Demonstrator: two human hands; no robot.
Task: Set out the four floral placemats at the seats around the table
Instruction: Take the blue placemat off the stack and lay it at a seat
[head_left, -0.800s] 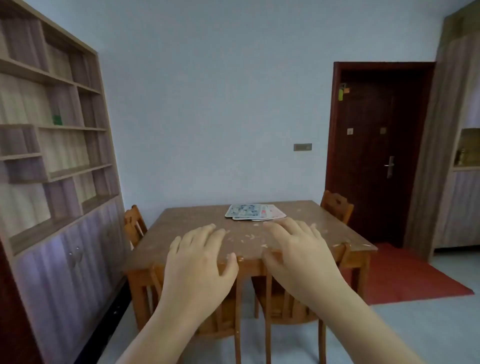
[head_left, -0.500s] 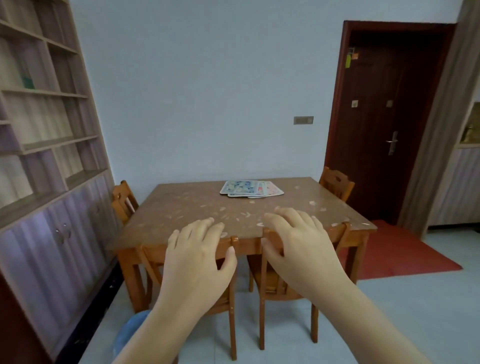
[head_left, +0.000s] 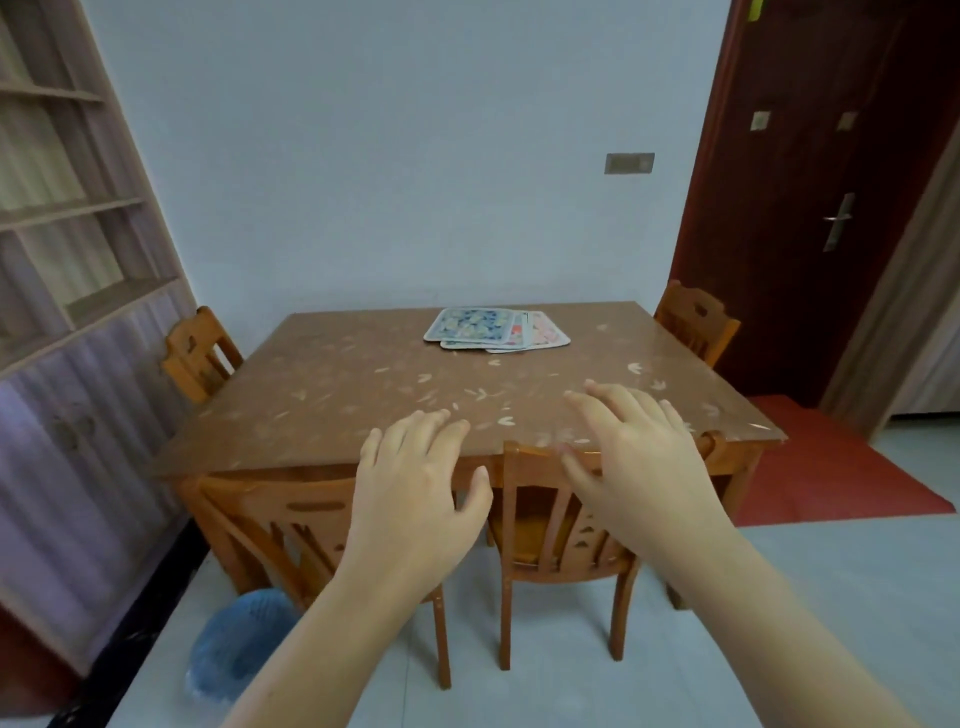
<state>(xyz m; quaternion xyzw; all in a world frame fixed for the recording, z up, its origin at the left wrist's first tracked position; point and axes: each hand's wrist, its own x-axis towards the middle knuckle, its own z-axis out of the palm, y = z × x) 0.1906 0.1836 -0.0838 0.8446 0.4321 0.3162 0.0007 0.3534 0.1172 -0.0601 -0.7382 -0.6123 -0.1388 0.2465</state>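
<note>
The left grip (head_left: 415, 499) and right grip (head_left: 634, 462) hover side by side at the tabletop's (head_left: 337, 395) near edge, fingers spread, holding nothing. The fanned stack of floral placemats (head_left: 493, 330) lies well beyond both, toward the far edge.

Pale wall (head_left: 415, 156), dk door (head_left: 810, 182), gray floor (head_left: 779, 597)

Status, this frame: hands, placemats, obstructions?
Left hand open, right hand open, both empty. Placemats in one overlapping pile, far side of table. Chairs tucked along near edge.
</note>
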